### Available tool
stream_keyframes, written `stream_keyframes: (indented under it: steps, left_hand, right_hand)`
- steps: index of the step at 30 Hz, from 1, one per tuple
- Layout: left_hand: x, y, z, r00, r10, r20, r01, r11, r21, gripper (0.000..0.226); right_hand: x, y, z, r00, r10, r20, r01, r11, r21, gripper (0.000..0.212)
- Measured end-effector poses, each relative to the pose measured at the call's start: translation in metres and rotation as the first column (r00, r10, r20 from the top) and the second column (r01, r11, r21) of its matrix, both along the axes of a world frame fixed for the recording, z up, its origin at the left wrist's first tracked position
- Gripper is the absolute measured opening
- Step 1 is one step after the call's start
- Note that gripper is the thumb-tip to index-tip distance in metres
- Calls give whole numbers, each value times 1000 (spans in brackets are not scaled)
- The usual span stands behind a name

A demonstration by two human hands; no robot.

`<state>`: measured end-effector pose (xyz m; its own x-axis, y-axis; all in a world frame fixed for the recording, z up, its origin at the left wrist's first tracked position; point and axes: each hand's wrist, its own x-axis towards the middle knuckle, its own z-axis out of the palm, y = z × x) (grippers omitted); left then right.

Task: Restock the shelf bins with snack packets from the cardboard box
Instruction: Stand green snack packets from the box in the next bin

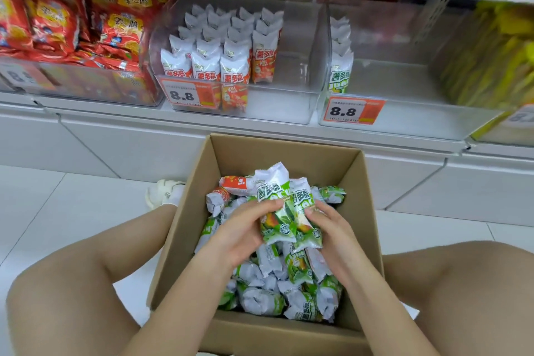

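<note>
Head view, left to right: the left hand (pixel 239 228) curls around two green snack packets (pixel 284 211) from nine o'clock, and the right hand (pixel 329 225) pinches the same pair from three o'clock, above the cardboard box (pixel 358 211). Their long axes run roughly six to twelve o'clock. The nearly empty green-packet bin (pixel 404 113) lies at about one o'clock, nearer the right hand, so that hand probably leads.

Orange price tags (pixel 354 111) marked 8.8; white shoe (pixel 161 192) on tiled floor (pixel 52 211).
</note>
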<state>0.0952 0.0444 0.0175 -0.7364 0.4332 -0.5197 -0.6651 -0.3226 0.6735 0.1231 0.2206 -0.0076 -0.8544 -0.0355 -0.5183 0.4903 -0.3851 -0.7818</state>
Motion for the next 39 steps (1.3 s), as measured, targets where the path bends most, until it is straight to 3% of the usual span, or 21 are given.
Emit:
stream_keyframes:
  steps: [5, 8, 11, 13, 16, 18, 21, 24, 29, 33, 34, 36, 39]
  left_hand:
    - [-12, 17, 17, 989, -59, -136, 40, 989, -139, 70]
    - [-33, 34, 47, 945, -120, -304, 12, 943, -334, 65]
    - [-67, 53, 82, 876, -149, -459, -77, 896, -437, 63]
    - [-90, 69, 106, 804, -155, -575, -188, 850, -492, 71]
    - [-124, 89, 136, 620, -213, -755, -340, 794, -503, 77]
    - [-146, 102, 144, 517, -281, -808, -372, 777, -508, 79]
    - [-170, 121, 136, 448, -374, -812, -423, 712, -561, 60]
    - [-186, 131, 123, 424, -444, -790, -461, 644, -610, 55]
    - [-205, 128, 109, 365, -786, -498, -534, 261, -804, 56]
    - [-207, 131, 108, 287, -923, -258, -591, 41, -806, 48]
    - [-208, 131, 107, 268, -929, -255, -609, 42, -792, 52]
    - [-208, 132, 108, 256, -888, -383, -636, 144, -758, 62]
    - [-217, 137, 108, 410, -676, -612, -590, 315, -743, 61]
  right_hand:
    - [-19, 23, 33, 973, 229, -21, -221, 959, 177, 43]
    - [-44, 43, 61, 983, 167, -73, -136, 938, 319, 42]
    - [-74, 69, 101, 974, 98, -206, -3, 909, 417, 29]
    - [-96, 89, 128, 951, 61, -304, 78, 901, 427, 24]
    - [-128, 116, 153, 905, 14, -426, 206, 860, 466, 47]
    - [-145, 131, 156, 876, -29, -481, 296, 821, 489, 50]
    - [-156, 149, 138, 847, -94, -523, 369, 811, 453, 41]
    - [-158, 163, 118, 845, -158, -511, 404, 815, 416, 40]
    - [-166, 171, 112, 788, -272, -552, 504, 800, 325, 49]
    - [-172, 166, 115, 743, -340, -576, 569, 775, 276, 46]
    - [-172, 165, 115, 732, -357, -581, 584, 768, 263, 45]
    - [-172, 164, 119, 712, -373, -595, 608, 752, 254, 44]
    - [-176, 165, 124, 707, -339, -621, 608, 739, 290, 48]
